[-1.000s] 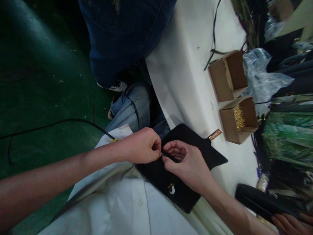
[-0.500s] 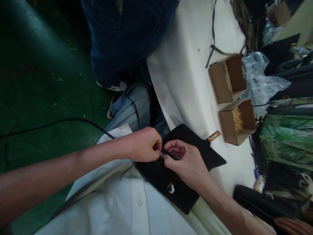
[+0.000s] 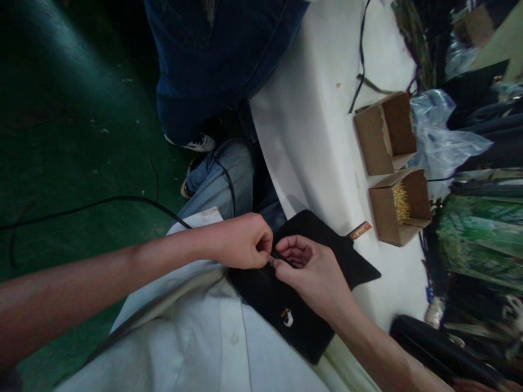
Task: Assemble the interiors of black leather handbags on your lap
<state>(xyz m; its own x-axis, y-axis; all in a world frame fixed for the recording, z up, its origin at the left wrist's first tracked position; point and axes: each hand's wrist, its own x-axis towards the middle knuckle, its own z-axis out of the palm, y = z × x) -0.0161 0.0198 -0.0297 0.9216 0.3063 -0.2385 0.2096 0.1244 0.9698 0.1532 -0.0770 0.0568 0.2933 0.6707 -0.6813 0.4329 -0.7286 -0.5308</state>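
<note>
A black bag (image 3: 302, 321) with a small gold clasp lies at the near edge of the white table (image 3: 314, 125), partly over my lap. My left hand (image 3: 241, 242) is closed in a fist-like pinch at the bag's upper left edge. My right hand (image 3: 314, 272) meets it there, fingers curled, pinching a thin black strap (image 3: 281, 256) between thumb and forefinger. Both hands touch at the pinch point. What the left fingers hold is hidden.
Two open cardboard boxes stand on the table: an empty-looking one (image 3: 386, 130) and one holding gold pins (image 3: 402, 204). A small copper metal piece (image 3: 359, 230) lies beside the bag. Clear plastic (image 3: 441, 136), dark bags and green stock crowd the right. Another person in jeans (image 3: 212, 60) stands at the top.
Both hands stay pinched together at the bag's edge; the right fingers have curled slightly tighter. The view has shifted a little. Another person's hand at the lower right has mostly left the view.
</note>
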